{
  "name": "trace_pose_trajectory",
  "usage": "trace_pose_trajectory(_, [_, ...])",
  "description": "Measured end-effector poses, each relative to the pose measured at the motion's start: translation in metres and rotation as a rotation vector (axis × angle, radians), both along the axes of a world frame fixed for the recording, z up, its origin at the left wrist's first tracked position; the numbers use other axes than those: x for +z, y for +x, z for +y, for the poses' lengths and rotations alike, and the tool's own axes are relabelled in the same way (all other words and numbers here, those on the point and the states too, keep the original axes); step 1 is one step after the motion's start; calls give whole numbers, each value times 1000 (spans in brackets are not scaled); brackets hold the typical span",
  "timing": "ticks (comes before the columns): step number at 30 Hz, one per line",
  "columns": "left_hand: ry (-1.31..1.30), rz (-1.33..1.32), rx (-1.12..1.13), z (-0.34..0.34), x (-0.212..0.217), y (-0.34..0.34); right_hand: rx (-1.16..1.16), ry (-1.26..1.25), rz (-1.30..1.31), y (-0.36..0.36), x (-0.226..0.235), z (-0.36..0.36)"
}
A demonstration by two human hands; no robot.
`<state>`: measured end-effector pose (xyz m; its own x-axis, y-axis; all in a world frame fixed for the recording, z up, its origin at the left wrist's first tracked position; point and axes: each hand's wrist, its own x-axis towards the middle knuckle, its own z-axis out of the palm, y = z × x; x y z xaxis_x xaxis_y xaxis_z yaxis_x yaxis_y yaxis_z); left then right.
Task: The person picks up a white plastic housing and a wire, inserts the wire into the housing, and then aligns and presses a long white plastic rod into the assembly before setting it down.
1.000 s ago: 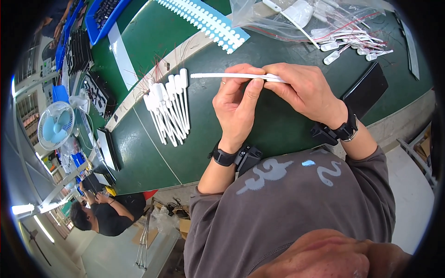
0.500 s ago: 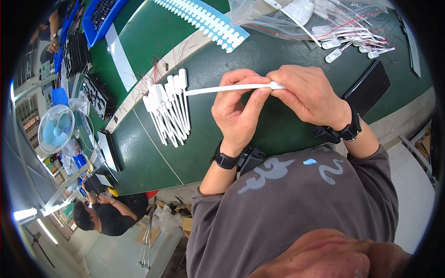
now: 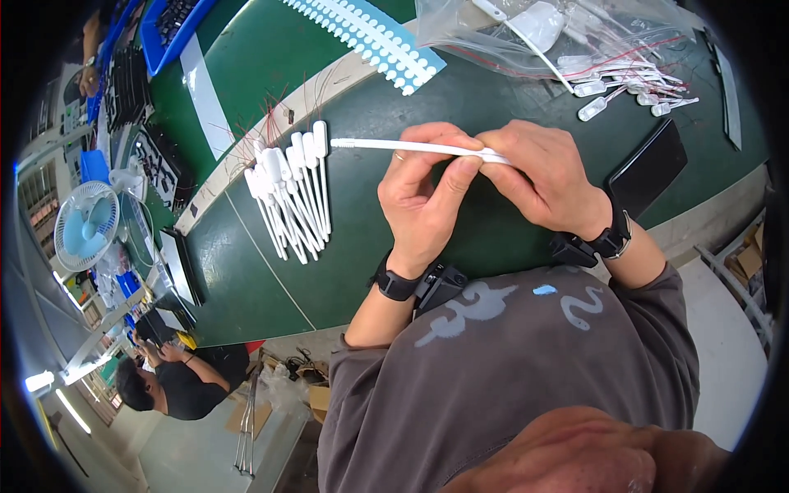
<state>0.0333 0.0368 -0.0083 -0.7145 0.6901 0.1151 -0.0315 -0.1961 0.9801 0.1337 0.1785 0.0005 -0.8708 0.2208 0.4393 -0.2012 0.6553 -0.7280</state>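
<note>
A thin white plastic stem point(image 3: 374, 145) with a ribbed left end stretches across both my hands, above the green table. My left hand point(image 3: 421, 201) pinches it between thumb and fingers near its right part. Fingertips of my right hand point(image 3: 546, 177) close on its right end, close to the left thumb; they partly cover that end. Just left of the ribbed tip lies a bunch of white paddle-shaped pieces point(image 3: 274, 164) with long stems, their heads toward the far side and thin reddish wires beyond them.
Far right, a clear plastic bag point(image 3: 460, 33) lies near loose white pieces with clear heads point(image 3: 592, 108). A black phone-like slab point(image 3: 649, 168) rests right of my hands. A sheet of white stickers point(image 3: 370, 41), a blue bin point(image 3: 168, 37) and a fan point(image 3: 86, 226) are farther off. Another person point(image 3: 177, 382) works at lower left.
The stem's ribbed left end has swung upward, so it now slopes down toward my right hand. Both hands keep their grip, and the view has shifted slightly.
</note>
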Motion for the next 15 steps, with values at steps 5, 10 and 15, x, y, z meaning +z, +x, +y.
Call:
trace_pose_trajectory(5, [27, -17, 60, 1, 1, -2, 9, 10, -58, 1, 4, 6])
trace_pose_trajectory(10, [-48, 206, 74, 0, 1, -5, 31, 45, -28, 2, 5, 10])
trace_pose_trajectory(15, [-87, 277, 54, -4, 2, -3, 60, 47, 1, 1, 6, 8])
